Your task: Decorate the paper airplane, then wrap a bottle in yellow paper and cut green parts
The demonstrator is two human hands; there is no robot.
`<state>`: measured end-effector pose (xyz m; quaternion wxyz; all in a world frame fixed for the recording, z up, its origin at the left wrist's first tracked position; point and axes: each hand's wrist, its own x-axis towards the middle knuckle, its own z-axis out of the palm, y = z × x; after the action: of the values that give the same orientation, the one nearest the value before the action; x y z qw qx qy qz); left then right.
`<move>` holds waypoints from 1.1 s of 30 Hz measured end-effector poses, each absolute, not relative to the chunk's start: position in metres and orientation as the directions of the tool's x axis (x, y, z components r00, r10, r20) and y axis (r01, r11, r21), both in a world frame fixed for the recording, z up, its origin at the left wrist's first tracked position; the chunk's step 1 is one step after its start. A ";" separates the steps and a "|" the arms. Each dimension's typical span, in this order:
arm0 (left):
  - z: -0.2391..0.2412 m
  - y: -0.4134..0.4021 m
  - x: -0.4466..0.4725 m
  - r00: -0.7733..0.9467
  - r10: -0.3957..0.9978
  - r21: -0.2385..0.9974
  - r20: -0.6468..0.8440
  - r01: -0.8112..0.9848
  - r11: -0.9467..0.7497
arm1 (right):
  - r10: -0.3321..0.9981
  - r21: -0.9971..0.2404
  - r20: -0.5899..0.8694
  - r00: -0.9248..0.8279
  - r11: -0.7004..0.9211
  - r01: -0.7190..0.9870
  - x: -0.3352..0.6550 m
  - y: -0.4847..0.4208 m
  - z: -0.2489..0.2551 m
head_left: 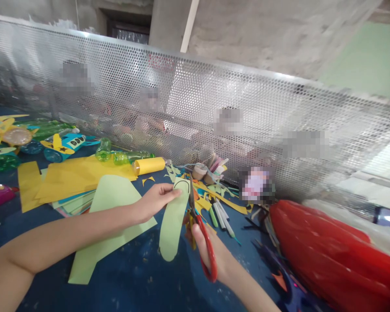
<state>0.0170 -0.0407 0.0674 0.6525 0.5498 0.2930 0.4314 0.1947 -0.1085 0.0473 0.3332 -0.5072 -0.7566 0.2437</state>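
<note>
My left hand [159, 198] pinches the upper part of a light green paper strip [172, 229], whose lower end is rounded. A dark curved line is drawn near the strip's top edge. Red-handled scissors [209, 255] are in my right hand [201, 242], their blades pointing up along the strip's right edge. Whether the blades are cutting into the paper I cannot tell. Under my left forearm lies a larger light green sheet [113, 197] with a cut-out outline.
Yellow sheets [74, 180], a yellow-wrapped bottle [149, 165] and bottle planes [68, 145] lie left. Markers [221, 216] and paper scraps [227, 200] sit beyond the scissors. A red plastic bag [331, 242] and a dark blue glue gun [289, 277] are right. A perforated metal panel [188, 95] stands behind.
</note>
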 end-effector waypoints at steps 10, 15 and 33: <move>0.067 -0.041 0.016 0.452 0.886 0.982 0.103 -0.188 -0.018 | 0.953 -0.768 0.175 -0.249 0.290 0.571 0.192 -0.111 0.052; 0.067 -0.043 0.016 0.430 0.893 0.986 0.132 -0.149 -0.074 | 0.956 -0.797 0.141 -0.259 0.264 0.543 0.194 -0.111 0.052; 0.066 -0.045 0.017 0.434 0.891 0.987 0.135 -0.138 -0.082 | 0.968 -0.822 0.069 -0.241 0.192 0.535 0.193 -0.108 0.051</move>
<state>0.0169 -0.0451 0.0662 0.5999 0.5975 0.3148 0.4290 0.1925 -0.1078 0.0514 0.3108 -0.5317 -0.7069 0.3479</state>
